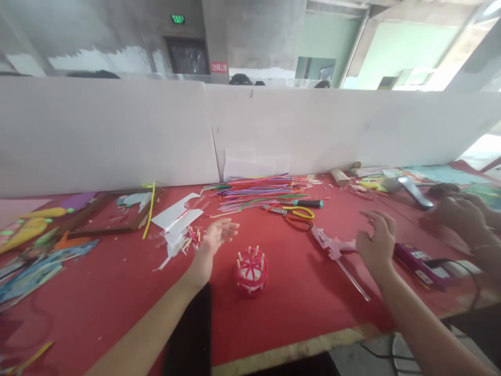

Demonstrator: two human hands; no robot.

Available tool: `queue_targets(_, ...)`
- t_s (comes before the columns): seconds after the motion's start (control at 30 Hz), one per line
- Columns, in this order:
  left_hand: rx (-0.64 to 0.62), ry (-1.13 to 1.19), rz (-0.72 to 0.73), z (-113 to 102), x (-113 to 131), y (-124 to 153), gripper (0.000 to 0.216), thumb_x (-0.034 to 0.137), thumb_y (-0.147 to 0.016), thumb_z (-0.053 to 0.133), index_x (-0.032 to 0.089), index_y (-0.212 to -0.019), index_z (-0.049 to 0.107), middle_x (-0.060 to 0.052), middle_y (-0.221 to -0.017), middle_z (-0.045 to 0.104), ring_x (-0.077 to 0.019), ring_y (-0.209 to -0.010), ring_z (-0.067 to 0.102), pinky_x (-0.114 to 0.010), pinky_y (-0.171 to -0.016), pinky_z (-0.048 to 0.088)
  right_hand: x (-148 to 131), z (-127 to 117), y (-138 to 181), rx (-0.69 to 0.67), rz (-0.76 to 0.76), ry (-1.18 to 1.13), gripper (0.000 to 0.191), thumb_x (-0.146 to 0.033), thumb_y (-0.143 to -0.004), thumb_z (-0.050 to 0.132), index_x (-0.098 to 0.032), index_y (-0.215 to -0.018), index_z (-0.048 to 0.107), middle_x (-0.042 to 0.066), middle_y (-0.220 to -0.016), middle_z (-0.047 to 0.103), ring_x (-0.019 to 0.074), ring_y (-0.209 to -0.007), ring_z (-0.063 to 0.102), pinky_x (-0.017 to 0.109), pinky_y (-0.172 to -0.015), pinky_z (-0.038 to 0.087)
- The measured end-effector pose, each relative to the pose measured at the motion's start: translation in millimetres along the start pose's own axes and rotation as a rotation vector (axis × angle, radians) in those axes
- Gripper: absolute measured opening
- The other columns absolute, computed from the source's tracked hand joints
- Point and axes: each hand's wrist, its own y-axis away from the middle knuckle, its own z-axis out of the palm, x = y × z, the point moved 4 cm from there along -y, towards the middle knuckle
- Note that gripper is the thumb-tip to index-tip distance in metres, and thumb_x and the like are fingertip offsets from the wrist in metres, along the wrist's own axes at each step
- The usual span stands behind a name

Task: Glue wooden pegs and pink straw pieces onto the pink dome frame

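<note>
My left hand (218, 237) hovers over the red table, fingers stretched out and nothing in them. It is nearest to a pile of short wooden sticks (192, 239) and scraps. Between my hands stands a small round craft piece (251, 271) wound in pink, with short pale pegs sticking up around its rim and pink spokes across the top. My right hand (378, 240) is raised with its fingers apart, beside a pink glue gun (329, 244) lying on the table. A clear glue stick (354, 282) pokes out of the gun. Whether that hand touches the gun's handle, I cannot tell.
Colourful pipe cleaners (258, 190) lie in a heap at the back, before a white board (313, 130). Pliers (299, 212) and a screwdriver (309, 203) rest nearby. A purple box (420, 266) with a cable sits right, near another person's hands (462, 216). A black object (191, 334) lies front left.
</note>
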Motion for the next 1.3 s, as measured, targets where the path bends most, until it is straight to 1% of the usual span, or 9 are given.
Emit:
queue_targets(0.07, 0.032, 0.044, -0.016, -2.0, -1.4, -7.8, 0.081, 0.088, -0.08, 0.041, 0.022, -0.122, 0.061, -0.014, -0.124, 0.07, -0.0306, -0.109, 0.065, -0.044, -0.094, 0.048, -30.9, 15.3, -4.3, 0.094, 0.005, -0.111, 0.043, -0.012, -0.074, 0.053, -0.025, -0.114, 0.063, 0.013, -0.124, 0.057, 0.0319, -0.127, 0.049, 0.049, -0.107, 0.043)
queue_targets(0.13, 0.048, 0.072, -0.04, -3.0, -7.5, -12.6, 0.082, 0.09, -0.077, 0.042, 0.023, -0.119, 0.061, -0.014, -0.118, 0.073, -0.0304, -0.104, 0.067, -0.044, -0.09, 0.049, -66.0, 45.5, -4.7, 0.06, 0.004, -0.247, 0.035, -0.016, -0.08, 0.05, -0.023, -0.112, 0.06, 0.01, -0.114, 0.06, 0.0262, -0.113, 0.058, 0.048, -0.103, 0.047)
queue_targets(0.2, 0.045, 0.084, -0.063, -2.8, -16.2, -13.0, 0.084, 0.092, -0.074, 0.043, 0.022, -0.117, 0.062, -0.014, -0.115, 0.074, -0.031, -0.102, 0.068, -0.044, -0.088, 0.049, -100.3, 85.6, 0.0, -0.093, -0.002, -0.395, 0.021, -0.02, -0.084, 0.051, -0.021, -0.103, 0.062, 0.006, -0.099, 0.067, 0.021, -0.095, 0.065, 0.04, -0.092, 0.053)
queue_targets(0.3, -0.001, 0.076, -0.083, -0.3, -26.1, -5.6, 0.085, 0.092, -0.076, 0.039, 0.022, -0.12, 0.062, -0.015, -0.119, 0.072, -0.0318, -0.107, 0.066, -0.045, -0.093, 0.048, -138.2, 140.6, 18.3, -0.37, -0.002, -0.599, 0.016, -0.029, -0.087, 0.054, -0.02, -0.095, 0.064, 0.003, -0.082, 0.071, 0.0171, -0.078, 0.068, 0.032, -0.077, 0.057)
queue_targets(0.4, -0.088, 0.035, -0.101, 4.9, -26.7, 6.8, 0.085, 0.09, -0.08, 0.035, 0.024, -0.129, 0.057, -0.014, -0.127, 0.068, -0.0326, -0.117, 0.062, -0.046, -0.102, 0.044, -151.2, 167.2, 44.1, -0.561, 0.042, -0.735, 0.017, -0.033, -0.086, 0.057, -0.019, -0.088, 0.066, 0.003, -0.074, 0.072, 0.0165, -0.072, 0.069, 0.029, -0.072, 0.057)
queue_targets(0.57, -0.303, -0.051, -0.137, 16.3, -18.5, 21.4, 0.092, 0.08, -0.072, 0.065, 0.024, -0.142, 0.048, -0.018, -0.146, 0.053, -0.0399, -0.136, 0.048, -0.052, -0.114, 0.036, -143.5, 166.6, 77.3, -0.718, 0.141, -0.851, 0.022, -0.035, -0.091, 0.056, -0.018, -0.09, 0.069, 0.004, -0.078, 0.073, 0.0171, -0.074, 0.069, 0.029, -0.073, 0.056)
queue_targets(0.83, -0.491, -0.161, -0.164, 20.2, -26.0, 23.8, 0.122, 0.05, -0.05, 0.098, 0.032, -0.149, 0.03, -0.019, -0.152, 0.044, -0.0425, -0.138, 0.046, -0.056, -0.115, 0.037, -136.5, 175.0, 78.6, -0.82, 0.175, -0.955, 0.032, -0.048, -0.09, 0.06, -0.019, -0.088, 0.073, 0.004, -0.082, 0.069, 0.0195, -0.08, 0.065, 0.032, -0.078, 0.051)
queue_targets(0.97, -0.512, -0.226, -0.171, 21.2, -25.4, 23.8, 0.125, 0.044, -0.042, 0.101, 0.036, -0.145, 0.029, -0.015, -0.148, 0.046, -0.0401, -0.135, 0.051, -0.055, -0.112, 0.041, -136.2, 176.9, 79.9, -0.885, 0.199, -0.973, 0.034, -0.05, -0.09, 0.061, -0.019, -0.087, 0.075, 0.006, -0.084, 0.07, 0.0213, -0.082, 0.064, 0.034, -0.078, 0.05)
queue_targets(1.3, -0.491, -0.239, -0.242, 21.7, -26.9, 22.7, 0.117, 0.044, -0.047, 0.1, 0.032, -0.141, 0.032, -0.015, -0.142, 0.048, -0.038, -0.132, 0.052, -0.051, -0.112, 0.043, -137.2, 180.4, 79.4, -0.93, 0.214, -0.992, 0.035, -0.051, -0.09, 0.062, -0.019, -0.089, 0.076, 0.005, -0.084, 0.069, 0.0203, -0.081, 0.064, 0.033, -0.078, 0.049)
